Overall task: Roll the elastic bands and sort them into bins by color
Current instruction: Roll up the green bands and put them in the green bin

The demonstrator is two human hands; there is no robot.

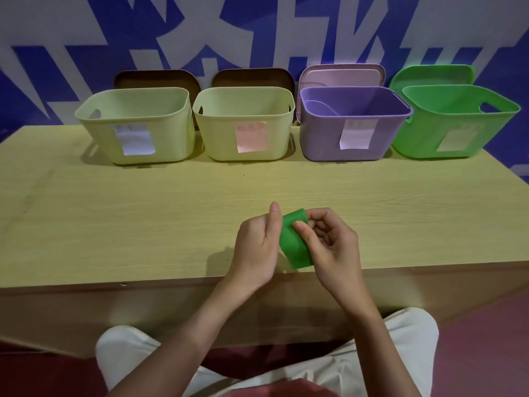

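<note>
Both hands meet at 6 o'clock over the near edge of the table point(114, 219), holding a green band point(292, 245) between them. The left hand point(257, 247) grips its left side; the right hand point(329, 245) pinches it, thumb on top.

Across 12 o'clock stand four bins: two pale yellow bins point(137, 124) point(244, 123) at 11 to 12, a purple bin point(352, 124) at 1, a green bin point(455, 121) at 2. Lids point(157, 78) lean behind them. Nothing lies between hands and bins.

The paper labels point(134, 138) are unreadable. The band's lower end hides behind the palms.
</note>
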